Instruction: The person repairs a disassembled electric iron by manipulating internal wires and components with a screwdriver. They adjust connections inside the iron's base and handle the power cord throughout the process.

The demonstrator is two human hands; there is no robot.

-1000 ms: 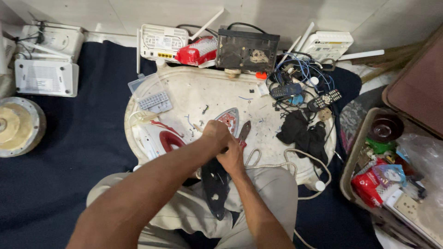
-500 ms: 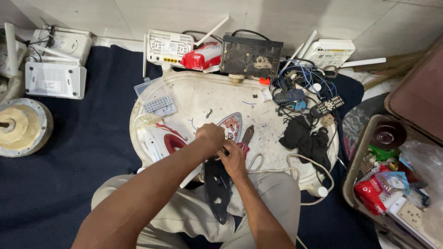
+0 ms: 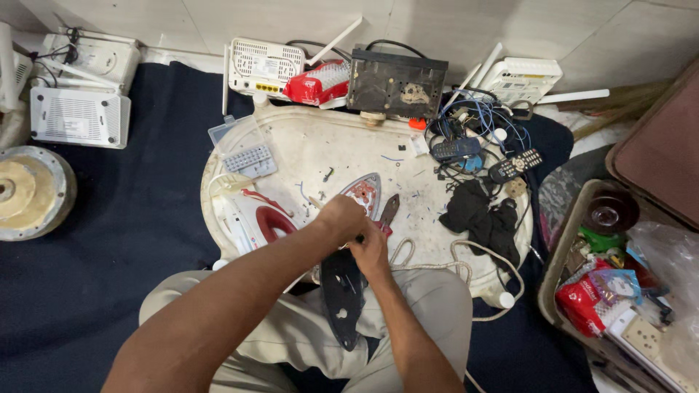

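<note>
A black iron-shaped plate point(image 3: 342, 295) lies across my lap, its tip pointing up at a white oval tray point(image 3: 306, 145). My left hand point(image 3: 341, 218) is curled into a fist over the plate's upper end. My right hand point(image 3: 373, 253) presses against it from the right and grips the same end. What lies between the fingers is hidden. Just beyond the hands, a silver soleplate with red marks point(image 3: 365, 191) rests on the tray beside red-handled pliers point(image 3: 389, 210). A red and white iron body point(image 3: 251, 218) lies to the left of my left hand.
The tray also carries a clear parts box point(image 3: 244, 149), a black cloth point(image 3: 480, 215), remotes and tangled wires point(image 3: 480, 135), and a white cord point(image 3: 437, 258). White routers point(image 3: 266, 67) and a black chassis point(image 3: 397, 81) line the wall. A cluttered crate point(image 3: 619, 291) is at the right and a round metal part point(image 3: 29, 193) at the left.
Both hands stay clenched at the top of the black plate with only small finger movement. The view has drifted slightly.
</note>
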